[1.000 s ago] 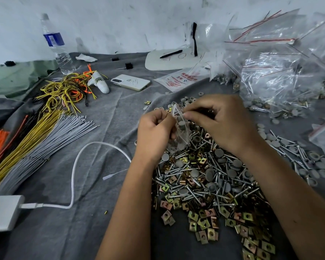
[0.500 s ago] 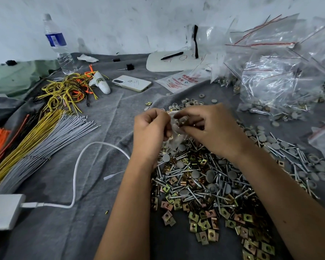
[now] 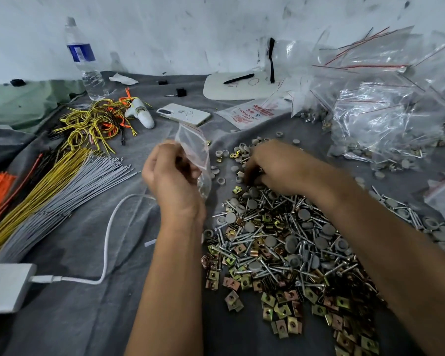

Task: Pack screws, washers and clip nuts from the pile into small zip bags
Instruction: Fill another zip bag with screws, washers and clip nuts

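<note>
Filling step: left hand (image 3: 174,179) grips the zip bag (image 3: 193,152), mouth up; right hand (image 3: 272,167), blurred, fingers seemingly curled, digs into the far pile (image 3: 280,242); next, pinch pieces and drop them in.

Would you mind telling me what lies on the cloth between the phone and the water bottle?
In the head view, a white handheld tool and tangled yellow and orange wires lie between the phone and the bottle.

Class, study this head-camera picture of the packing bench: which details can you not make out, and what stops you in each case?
- Right hand: motion blur; its fingertips are buried in the pile, so any grip is unclear.
- Zip bag in the left hand: its contents are mostly hidden behind the hand.
- Power bank: cut off by the left edge.
- Printed packet: lettering too small to read.
</note>
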`<state>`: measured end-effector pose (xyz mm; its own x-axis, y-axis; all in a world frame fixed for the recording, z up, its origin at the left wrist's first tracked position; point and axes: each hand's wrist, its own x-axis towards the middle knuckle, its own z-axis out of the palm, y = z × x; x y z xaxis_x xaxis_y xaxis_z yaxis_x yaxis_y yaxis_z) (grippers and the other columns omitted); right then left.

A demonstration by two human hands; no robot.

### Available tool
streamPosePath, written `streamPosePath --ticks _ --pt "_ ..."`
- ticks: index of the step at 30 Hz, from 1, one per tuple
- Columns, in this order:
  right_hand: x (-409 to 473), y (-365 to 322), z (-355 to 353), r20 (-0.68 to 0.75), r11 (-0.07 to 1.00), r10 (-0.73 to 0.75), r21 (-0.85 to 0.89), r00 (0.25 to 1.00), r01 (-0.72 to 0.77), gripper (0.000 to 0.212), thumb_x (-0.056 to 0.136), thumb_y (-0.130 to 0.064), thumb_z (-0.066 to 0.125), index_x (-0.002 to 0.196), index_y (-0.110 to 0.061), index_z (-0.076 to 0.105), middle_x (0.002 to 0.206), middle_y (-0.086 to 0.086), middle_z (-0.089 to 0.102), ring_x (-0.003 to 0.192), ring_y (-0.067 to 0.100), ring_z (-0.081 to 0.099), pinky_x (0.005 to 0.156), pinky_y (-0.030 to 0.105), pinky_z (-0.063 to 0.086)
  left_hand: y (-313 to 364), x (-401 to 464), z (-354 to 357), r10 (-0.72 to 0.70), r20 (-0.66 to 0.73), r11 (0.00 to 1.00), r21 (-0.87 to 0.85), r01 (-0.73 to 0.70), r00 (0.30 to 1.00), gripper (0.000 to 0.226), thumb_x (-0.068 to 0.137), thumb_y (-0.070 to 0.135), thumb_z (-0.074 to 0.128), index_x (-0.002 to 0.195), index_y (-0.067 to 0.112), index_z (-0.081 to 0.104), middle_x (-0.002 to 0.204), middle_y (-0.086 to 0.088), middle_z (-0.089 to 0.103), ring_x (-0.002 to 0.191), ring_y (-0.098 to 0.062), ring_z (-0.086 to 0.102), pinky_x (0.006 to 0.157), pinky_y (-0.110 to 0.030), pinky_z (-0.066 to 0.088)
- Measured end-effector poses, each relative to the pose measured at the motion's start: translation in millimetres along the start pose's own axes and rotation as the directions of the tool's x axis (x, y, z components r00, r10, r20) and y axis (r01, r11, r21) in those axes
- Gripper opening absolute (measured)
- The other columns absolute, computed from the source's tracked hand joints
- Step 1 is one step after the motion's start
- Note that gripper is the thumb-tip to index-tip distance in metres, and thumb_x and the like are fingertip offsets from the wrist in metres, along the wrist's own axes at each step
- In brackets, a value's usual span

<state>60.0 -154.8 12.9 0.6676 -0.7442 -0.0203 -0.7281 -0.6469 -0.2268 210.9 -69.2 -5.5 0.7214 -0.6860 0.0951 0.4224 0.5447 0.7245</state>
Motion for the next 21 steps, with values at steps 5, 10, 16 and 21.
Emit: streamPosePath --ticks 5,10,16,21 --pt "11.0 -8.0 -6.6 0.073 0.994 0.054 -0.094 0.996 -0.047 0.022 0.089 -0.011 0.073 0.103 -0.027 0.077 0.106 -0.002 0.075 0.094 0.018 0.070 0.090 0.041 0.058 26.1 2.3 -5.3 -0.067 0.322 0.854 -0.471 0.221 0.944 0.008 0.085 0.006 0.050 0.080 0.010 0.054 0.071 -0.001 0.047 0.054 -0.011 0.048 0.051 -0.019 0.044" --pt "6.9 -6.4 -7.7 0.161 0.992 0.033 -0.122 0.986 -0.013 0.011 0.093 -0.015 0.071 0.103 -0.019 0.075 0.103 0.001 0.074 0.094 0.018 0.067 0.087 0.035 0.054 31.0 9.0 -21.9 -0.220 0.350 0.636 -0.656 0.406 0.911 0.013 0.080 0.013 0.047 0.075 0.012 0.058 0.067 0.003 0.052 0.055 -0.005 0.042 0.046 -0.013 0.030" --pt "4.9 -3.5 -2.2 0.159 0.998 -0.014 -0.061 0.987 0.024 0.019 0.094 -0.018 0.070 0.111 -0.027 0.070 0.085 -0.017 0.059 0.079 0.003 0.057 0.064 0.022 0.041 26.0 33.7 -51.2 -0.511 0.046 0.751 -0.462 0.472 0.858 0.037 0.094 0.022 0.038 0.059 0.021 0.050 0.060 0.008 0.044 0.051 -0.007 0.041 0.054 -0.013 0.024" --pt "8.3 1.7 -0.5 0.160 0.998 -0.009 -0.059 0.987 0.019 0.012 0.094 -0.025 0.071 0.106 -0.025 0.072 0.081 -0.016 0.057 0.074 0.002 0.054 0.058 0.022 0.034 31.0 42.9 -67.9 -0.501 -0.005 0.779 -0.438 0.449 0.865 0.032 0.086 0.020 0.041 0.056 0.022 0.052 0.062 0.009 0.041 0.049 -0.007 0.038 0.052 -0.012 0.026"
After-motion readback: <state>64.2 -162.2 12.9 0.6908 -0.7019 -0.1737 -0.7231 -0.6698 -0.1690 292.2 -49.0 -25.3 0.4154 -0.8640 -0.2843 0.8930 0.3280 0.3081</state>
